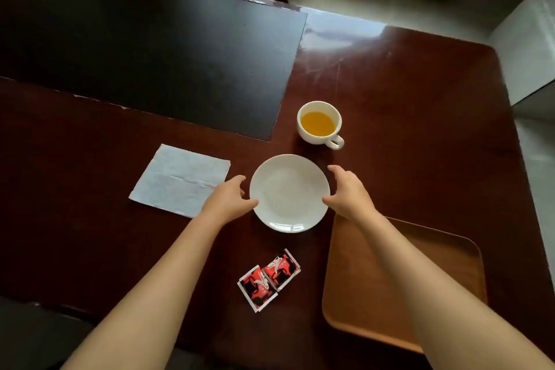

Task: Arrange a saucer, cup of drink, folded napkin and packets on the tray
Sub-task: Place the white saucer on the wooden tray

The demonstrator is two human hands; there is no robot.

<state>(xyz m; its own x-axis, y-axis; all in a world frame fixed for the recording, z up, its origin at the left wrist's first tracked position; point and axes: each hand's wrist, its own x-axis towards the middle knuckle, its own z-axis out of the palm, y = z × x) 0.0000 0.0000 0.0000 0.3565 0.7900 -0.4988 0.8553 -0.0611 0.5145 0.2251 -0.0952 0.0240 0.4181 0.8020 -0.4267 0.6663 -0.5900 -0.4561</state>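
Saucer [289,193], white, empty, flat on dark wood tabletop [420,129], centre of view. Left hand [229,198] at its left rim, fingers curled, thumb touching edge. Right hand [345,189] at right rim, thumb on edge, fingers curved round far side. Both hands cupped round saucer w/ thumbs on rim; firm grip or just contact: cannot tell. Cup [319,126], white, orange drink inside, upright just beyond saucer, handle toward near right. Napkin [180,180], pale, flat, unfolded w/ crease across, left of saucer, partly under left wrist. Two red-black packets [268,279] side by side near edge, below saucer. Wooden tray [390,294] empty, near right, under right forearm. Black mat [150,54] far left.
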